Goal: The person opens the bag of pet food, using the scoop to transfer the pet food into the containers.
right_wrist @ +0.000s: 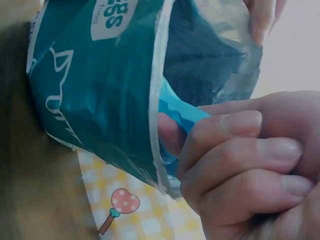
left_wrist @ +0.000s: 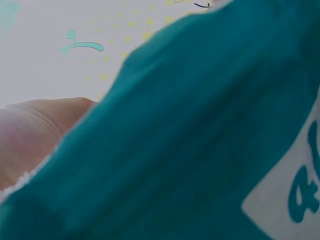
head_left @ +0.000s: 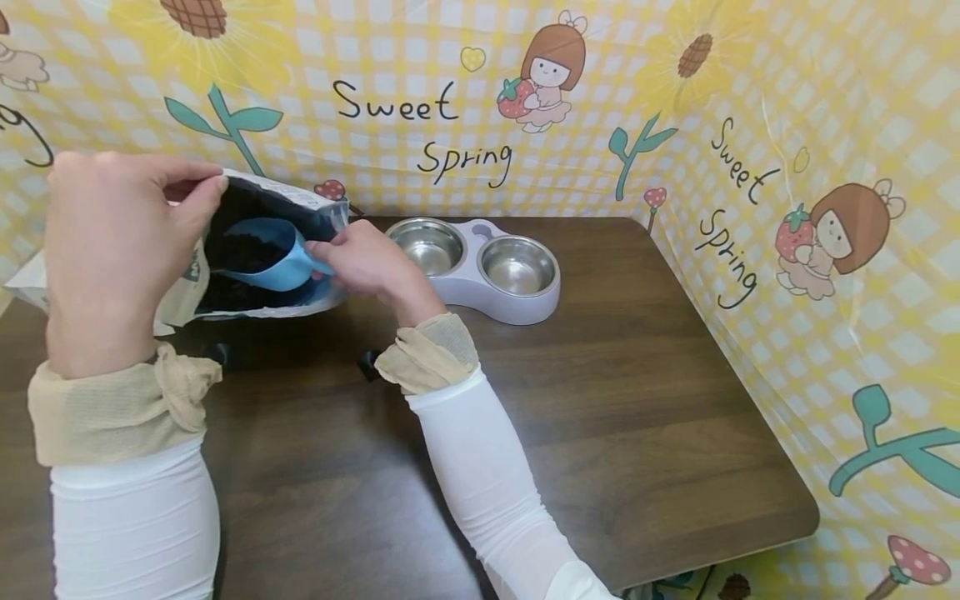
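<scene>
A teal pet food bag point(right_wrist: 105, 95) with white lettering lies with its mouth spread wide at the left of the table. My left hand point(head_left: 112, 242) pinches the bag's rim between thumb and fingers. In my right hand point(head_left: 375, 265) is the handle of a light blue scoop point(head_left: 279, 273), gripped with curled fingers. The scoop's cup is inside the bag's mouth and holds dark kibble point(head_left: 247, 250). More dark contents show below the scoop. The left wrist view is mostly filled by the bag's teal side point(left_wrist: 190, 115), and the left fingertips are hidden there.
Right of the bag, a pale lilac double-bowl stand point(head_left: 525, 310) holds two steel bowls, with no food visible in them. Everything rests on a dark wooden table point(head_left: 637, 400). A yellow checked cloth point(head_left: 420, 50) hangs along the back and right side.
</scene>
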`<move>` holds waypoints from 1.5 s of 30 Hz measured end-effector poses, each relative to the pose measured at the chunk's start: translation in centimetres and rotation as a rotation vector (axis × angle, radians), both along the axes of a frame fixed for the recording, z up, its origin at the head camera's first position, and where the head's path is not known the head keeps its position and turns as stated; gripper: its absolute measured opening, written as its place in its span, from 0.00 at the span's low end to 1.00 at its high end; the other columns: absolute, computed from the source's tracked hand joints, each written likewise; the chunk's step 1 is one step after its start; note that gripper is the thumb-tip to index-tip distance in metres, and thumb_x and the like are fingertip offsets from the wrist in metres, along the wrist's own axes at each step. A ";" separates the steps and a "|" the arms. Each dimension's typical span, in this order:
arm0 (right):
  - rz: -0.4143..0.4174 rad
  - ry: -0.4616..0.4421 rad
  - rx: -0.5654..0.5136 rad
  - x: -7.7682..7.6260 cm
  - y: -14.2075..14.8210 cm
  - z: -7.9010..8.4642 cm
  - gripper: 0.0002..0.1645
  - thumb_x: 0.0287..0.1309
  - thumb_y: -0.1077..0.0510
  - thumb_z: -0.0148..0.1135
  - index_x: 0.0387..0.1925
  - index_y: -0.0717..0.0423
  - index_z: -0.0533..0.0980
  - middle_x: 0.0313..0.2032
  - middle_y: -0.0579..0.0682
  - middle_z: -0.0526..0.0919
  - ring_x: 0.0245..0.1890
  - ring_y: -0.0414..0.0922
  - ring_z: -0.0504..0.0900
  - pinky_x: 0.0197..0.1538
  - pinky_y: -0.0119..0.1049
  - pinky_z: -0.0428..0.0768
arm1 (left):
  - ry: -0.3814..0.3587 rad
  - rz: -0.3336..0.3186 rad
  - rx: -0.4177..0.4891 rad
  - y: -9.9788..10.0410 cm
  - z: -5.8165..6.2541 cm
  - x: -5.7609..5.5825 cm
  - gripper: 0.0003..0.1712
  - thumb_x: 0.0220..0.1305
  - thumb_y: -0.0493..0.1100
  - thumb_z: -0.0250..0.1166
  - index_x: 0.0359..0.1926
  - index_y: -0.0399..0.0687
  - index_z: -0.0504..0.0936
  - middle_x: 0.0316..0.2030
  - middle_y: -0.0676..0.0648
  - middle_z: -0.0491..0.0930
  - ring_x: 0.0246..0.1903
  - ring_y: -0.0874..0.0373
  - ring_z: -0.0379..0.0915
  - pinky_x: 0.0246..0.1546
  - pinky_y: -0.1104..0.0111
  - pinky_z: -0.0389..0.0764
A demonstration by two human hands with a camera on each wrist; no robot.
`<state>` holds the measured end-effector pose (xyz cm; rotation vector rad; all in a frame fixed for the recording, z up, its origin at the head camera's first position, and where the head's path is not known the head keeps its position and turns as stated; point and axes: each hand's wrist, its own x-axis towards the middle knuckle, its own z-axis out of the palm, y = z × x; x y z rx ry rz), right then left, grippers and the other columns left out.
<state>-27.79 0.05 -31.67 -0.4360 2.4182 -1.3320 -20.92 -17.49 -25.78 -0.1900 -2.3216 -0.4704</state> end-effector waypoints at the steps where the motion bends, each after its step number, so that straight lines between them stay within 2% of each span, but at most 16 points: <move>1: -0.003 0.009 0.005 0.0 0.1 0.0 0.26 0.70 0.47 0.55 0.29 0.62 0.86 0.08 0.46 0.65 0.09 0.41 0.60 0.13 0.31 0.59 | -0.006 0.004 -0.004 0.0 0.0 0.0 0.19 0.68 0.43 0.59 0.39 0.30 0.89 0.32 0.28 0.87 0.29 0.32 0.79 0.35 0.43 0.73; 3: -0.004 0.089 0.099 0.2 -0.1 0.2 0.27 0.71 0.45 0.54 0.26 0.59 0.85 0.10 0.45 0.66 0.12 0.41 0.63 0.15 0.31 0.61 | -0.012 0.011 -0.010 0.0 0.0 0.0 0.19 0.68 0.43 0.59 0.40 0.30 0.89 0.32 0.28 0.87 0.28 0.33 0.79 0.34 0.43 0.73; 7: 0.018 0.361 0.391 0.9 -1.5 0.2 0.26 0.69 0.39 0.52 0.21 0.48 0.79 0.15 0.42 0.71 0.19 0.38 0.72 0.23 0.30 0.69 | -0.020 0.013 -0.002 0.0 0.0 0.0 0.19 0.68 0.43 0.59 0.40 0.30 0.89 0.31 0.28 0.87 0.28 0.33 0.79 0.32 0.46 0.73; 10: 0.012 0.531 0.532 1.4 -2.5 0.1 0.24 0.67 0.36 0.52 0.21 0.42 0.76 0.18 0.41 0.74 0.23 0.38 0.77 0.26 0.33 0.75 | -0.018 0.013 0.008 -0.2 -0.1 0.0 0.18 0.67 0.43 0.59 0.40 0.31 0.89 0.31 0.29 0.87 0.27 0.34 0.80 0.25 0.62 0.69; 12: -0.019 0.588 0.578 1.6 -2.9 0.0 0.23 0.67 0.35 0.53 0.21 0.41 0.76 0.19 0.41 0.76 0.24 0.39 0.79 0.26 0.35 0.77 | -0.013 0.012 0.012 -0.2 -0.1 0.0 0.18 0.67 0.43 0.60 0.39 0.32 0.90 0.31 0.29 0.87 0.27 0.35 0.80 0.24 0.71 0.65; 14: -0.054 0.629 0.613 1.6 -3.1 -0.1 0.24 0.67 0.35 0.52 0.21 0.41 0.76 0.20 0.41 0.78 0.24 0.40 0.79 0.26 0.37 0.79 | -0.010 0.011 0.009 -0.1 -0.1 0.0 0.18 0.67 0.44 0.60 0.39 0.33 0.90 0.29 0.30 0.87 0.26 0.36 0.80 0.22 0.78 0.57; 15: -0.064 0.638 0.630 1.6 -3.1 -0.1 0.23 0.67 0.35 0.52 0.22 0.41 0.77 0.21 0.41 0.79 0.25 0.40 0.80 0.26 0.38 0.80 | -0.011 0.009 0.007 0.0 -0.1 0.0 0.18 0.67 0.43 0.60 0.39 0.33 0.90 0.29 0.30 0.87 0.26 0.36 0.80 0.22 0.77 0.57; 17: -0.067 0.678 0.658 1.7 -3.2 -0.1 0.22 0.67 0.35 0.52 0.26 0.40 0.81 0.23 0.41 0.82 0.25 0.41 0.81 0.27 0.39 0.81 | -0.005 0.003 0.001 0.1 0.0 0.0 0.18 0.67 0.43 0.60 0.39 0.32 0.90 0.29 0.29 0.87 0.26 0.35 0.80 0.23 0.71 0.65; 22: -0.035 0.783 0.696 1.7 -3.6 -0.3 0.19 0.67 0.37 0.53 0.35 0.37 0.86 0.28 0.40 0.88 0.27 0.40 0.83 0.29 0.40 0.85 | 0.004 -0.008 -0.010 0.4 0.1 0.0 0.18 0.67 0.41 0.59 0.38 0.31 0.90 0.29 0.29 0.87 0.26 0.34 0.79 0.25 0.51 0.71; 24: -0.015 0.769 0.680 1.5 -3.8 -0.5 0.19 0.67 0.37 0.53 0.33 0.37 0.86 0.28 0.39 0.88 0.29 0.40 0.84 0.32 0.40 0.85 | 0.003 -0.012 -0.015 0.5 0.1 -0.1 0.18 0.67 0.41 0.59 0.38 0.31 0.90 0.29 0.29 0.87 0.26 0.34 0.79 0.27 0.50 0.71; 27: 0.023 0.702 0.634 1.1 -4.1 -0.9 0.20 0.67 0.37 0.54 0.28 0.37 0.84 0.26 0.40 0.87 0.28 0.40 0.83 0.33 0.39 0.84 | -0.012 -0.021 -0.007 0.5 0.1 -0.1 0.17 0.67 0.41 0.59 0.39 0.30 0.89 0.30 0.28 0.86 0.28 0.32 0.79 0.38 0.45 0.72; 30: 0.066 0.599 0.578 0.8 -4.2 -1.0 0.23 0.67 0.37 0.53 0.20 0.39 0.80 0.20 0.40 0.82 0.25 0.38 0.81 0.30 0.36 0.80 | -0.015 -0.020 0.006 0.4 0.0 0.0 0.17 0.67 0.41 0.59 0.39 0.30 0.89 0.31 0.28 0.87 0.28 0.32 0.79 0.38 0.44 0.73; 32: 0.078 0.513 0.535 0.7 -4.0 -1.1 0.26 0.67 0.36 0.54 0.16 0.42 0.77 0.16 0.40 0.76 0.22 0.38 0.78 0.27 0.34 0.76 | -0.023 -0.011 0.012 0.4 0.0 0.0 0.18 0.67 0.42 0.59 0.40 0.31 0.89 0.30 0.28 0.87 0.28 0.33 0.79 0.31 0.50 0.73; 34: 0.072 0.420 0.487 0.5 -3.7 -1.0 0.29 0.66 0.36 0.54 0.14 0.44 0.76 0.13 0.41 0.71 0.20 0.38 0.76 0.24 0.32 0.71 | -0.032 0.001 0.016 0.4 0.0 0.1 0.19 0.67 0.43 0.59 0.40 0.31 0.89 0.30 0.28 0.87 0.27 0.34 0.79 0.24 0.62 0.70; 37: 0.050 0.298 0.402 0.3 -2.9 -0.7 0.32 0.66 0.37 0.55 0.11 0.48 0.75 0.10 0.42 0.66 0.17 0.39 0.72 0.21 0.32 0.67 | -0.057 0.013 0.021 0.4 0.2 0.1 0.19 0.68 0.44 0.59 0.41 0.32 0.89 0.30 0.28 0.86 0.27 0.35 0.79 0.23 0.71 0.61; 45: 0.018 0.111 0.187 0.0 -0.4 -0.2 0.33 0.67 0.41 0.56 0.10 0.55 0.76 0.10 0.46 0.74 0.15 0.41 0.69 0.19 0.31 0.63 | -0.056 0.012 0.029 0.2 0.2 0.2 0.20 0.68 0.45 0.59 0.41 0.32 0.89 0.30 0.28 0.87 0.27 0.35 0.79 0.22 0.78 0.56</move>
